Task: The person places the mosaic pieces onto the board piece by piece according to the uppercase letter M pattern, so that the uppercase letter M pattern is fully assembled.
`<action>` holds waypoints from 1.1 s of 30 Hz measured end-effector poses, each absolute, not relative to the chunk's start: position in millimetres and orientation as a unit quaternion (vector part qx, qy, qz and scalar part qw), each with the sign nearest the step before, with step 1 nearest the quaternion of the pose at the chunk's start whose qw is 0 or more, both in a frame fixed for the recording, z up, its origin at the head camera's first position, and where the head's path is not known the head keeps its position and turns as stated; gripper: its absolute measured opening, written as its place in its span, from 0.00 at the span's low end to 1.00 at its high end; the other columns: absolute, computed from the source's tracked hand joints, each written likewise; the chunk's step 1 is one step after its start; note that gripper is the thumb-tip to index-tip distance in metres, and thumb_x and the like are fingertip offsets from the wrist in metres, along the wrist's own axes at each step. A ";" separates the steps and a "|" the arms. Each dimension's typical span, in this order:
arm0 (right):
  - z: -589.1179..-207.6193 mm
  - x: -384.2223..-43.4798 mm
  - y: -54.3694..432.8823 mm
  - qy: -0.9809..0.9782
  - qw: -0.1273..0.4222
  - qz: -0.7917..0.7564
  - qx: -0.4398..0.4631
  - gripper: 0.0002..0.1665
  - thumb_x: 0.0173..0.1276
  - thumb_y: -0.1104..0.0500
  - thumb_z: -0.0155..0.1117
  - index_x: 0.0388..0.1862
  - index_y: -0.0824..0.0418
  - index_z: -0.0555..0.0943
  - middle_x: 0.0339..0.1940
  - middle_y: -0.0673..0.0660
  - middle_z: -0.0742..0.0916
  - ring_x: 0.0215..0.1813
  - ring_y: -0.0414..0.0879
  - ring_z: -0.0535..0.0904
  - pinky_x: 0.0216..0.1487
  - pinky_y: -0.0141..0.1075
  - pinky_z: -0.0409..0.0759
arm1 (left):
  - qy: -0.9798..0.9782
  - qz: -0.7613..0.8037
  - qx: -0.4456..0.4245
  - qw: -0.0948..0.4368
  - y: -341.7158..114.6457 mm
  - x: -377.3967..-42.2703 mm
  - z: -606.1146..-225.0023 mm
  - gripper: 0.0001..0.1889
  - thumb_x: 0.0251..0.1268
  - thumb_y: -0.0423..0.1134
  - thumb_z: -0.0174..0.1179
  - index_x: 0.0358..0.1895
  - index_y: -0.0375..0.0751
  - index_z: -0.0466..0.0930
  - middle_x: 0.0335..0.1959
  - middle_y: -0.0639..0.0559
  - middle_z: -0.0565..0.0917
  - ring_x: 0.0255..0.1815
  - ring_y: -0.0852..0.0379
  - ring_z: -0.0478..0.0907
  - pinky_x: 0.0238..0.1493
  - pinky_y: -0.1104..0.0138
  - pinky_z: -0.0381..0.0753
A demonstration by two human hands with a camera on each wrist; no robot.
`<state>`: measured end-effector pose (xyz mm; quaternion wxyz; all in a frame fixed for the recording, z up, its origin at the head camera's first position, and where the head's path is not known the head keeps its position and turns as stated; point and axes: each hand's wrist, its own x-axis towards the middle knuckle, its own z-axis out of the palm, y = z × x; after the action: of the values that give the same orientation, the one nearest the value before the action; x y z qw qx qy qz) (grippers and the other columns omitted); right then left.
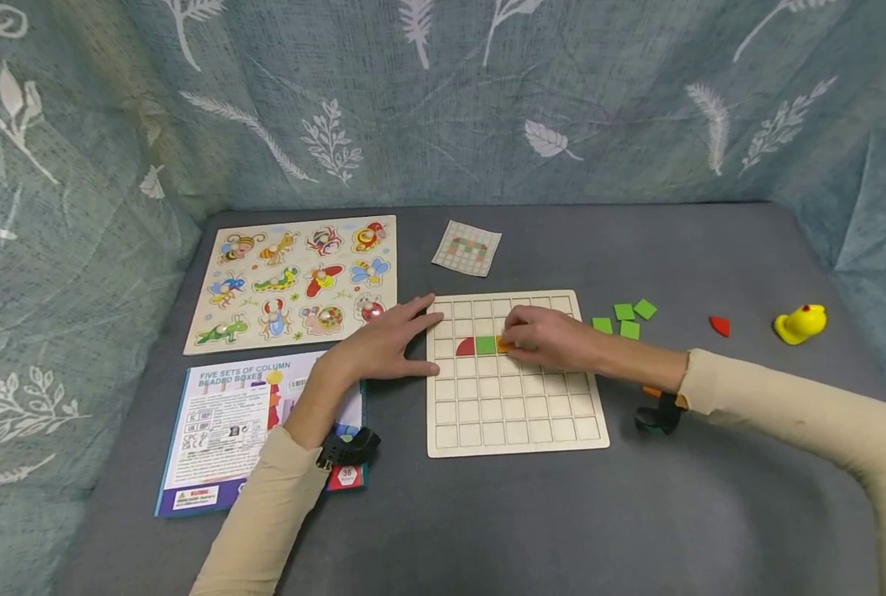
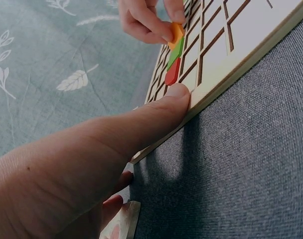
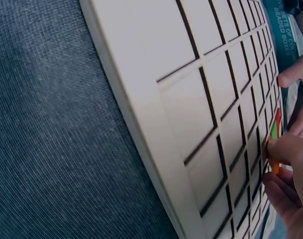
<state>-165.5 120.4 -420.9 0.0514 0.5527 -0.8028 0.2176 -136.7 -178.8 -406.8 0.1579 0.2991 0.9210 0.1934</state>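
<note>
- Nearest the left wrist camera: your left hand (image 2: 86,154), fingers spread, thumb resting on the edge of the gridded board (image 1: 517,441).
- Your right hand (image 1: 546,335) pinches the orange tile (image 1: 500,345), fingers narrow, at the third row from the far edge.
- Key relation: tile at your right fingertips, that hand nearer; just right of the green tile (image 1: 485,345), itself right of the red piece (image 1: 465,348).
- Tile's long axis, full seating: cannot tell.
</note>
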 end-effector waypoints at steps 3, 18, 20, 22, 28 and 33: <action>-417.4 -168.2 120.2 -0.800 0.044 0.207 0.562 0.07 0.59 0.64 0.72 0.37 0.61 0.87 0.37 0.56 0.83 0.37 0.44 0.80 0.38 0.35 0.81 | 0.921 0.193 0.299 0.157 -180.0 -138.2 -405.5 0.42 0.60 0.55 0.65 0.74 0.40 0.60 0.79 0.40 0.52 0.79 0.40 0.52 0.75 0.48 0.58; -408.6 -172.3 117.6 -0.784 0.025 0.163 0.598 0.06 0.59 0.64 0.72 0.36 0.60 0.87 0.35 0.56 0.82 0.36 0.45 0.79 0.37 0.35 0.80 | 0.919 0.200 0.300 0.156 -179.6 -136.3 -406.3 0.42 0.59 0.54 0.66 0.74 0.39 0.60 0.79 0.39 0.53 0.78 0.39 0.52 0.74 0.47 0.58; -408.4 -174.2 117.0 -0.776 0.029 0.165 0.608 0.05 0.58 0.65 0.72 0.34 0.60 0.87 0.34 0.56 0.82 0.35 0.45 0.79 0.35 0.35 0.80 | 0.919 0.199 0.301 0.156 -179.7 -136.3 -406.1 0.42 0.60 0.54 0.65 0.74 0.39 0.60 0.79 0.39 0.53 0.78 0.39 0.52 0.74 0.47 0.58; -409.0 -176.6 116.4 -0.769 0.033 0.166 0.616 0.05 0.57 0.64 0.73 0.34 0.60 0.87 0.34 0.56 0.82 0.34 0.45 0.79 0.34 0.34 0.80 | 0.920 0.195 0.302 0.155 -180.0 -136.5 -406.1 0.42 0.60 0.54 0.65 0.74 0.39 0.60 0.79 0.39 0.53 0.78 0.39 0.53 0.74 0.47 0.58; -409.8 -181.5 115.9 -0.755 0.042 0.171 0.632 0.05 0.55 0.64 0.74 0.32 0.61 0.88 0.32 0.56 0.82 0.33 0.44 0.79 0.32 0.33 0.79 | 0.921 0.196 0.301 0.154 -180.1 -137.3 -405.3 0.42 0.60 0.54 0.65 0.74 0.39 0.61 0.78 0.39 0.53 0.78 0.39 0.52 0.75 0.47 0.58; -408.2 -182.7 117.1 -0.749 0.035 0.180 0.637 0.05 0.55 0.64 0.74 0.32 0.61 0.88 0.33 0.56 0.82 0.33 0.44 0.79 0.32 0.32 0.80 | 0.920 0.194 0.302 0.156 -179.7 -137.7 -405.9 0.43 0.60 0.55 0.65 0.74 0.39 0.60 0.79 0.39 0.52 0.79 0.39 0.52 0.75 0.47 0.58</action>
<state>-182.7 117.1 -408.2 0.0347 0.6374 -0.7485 0.1795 -137.7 -179.7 -405.9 0.1559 0.3021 0.9202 0.1940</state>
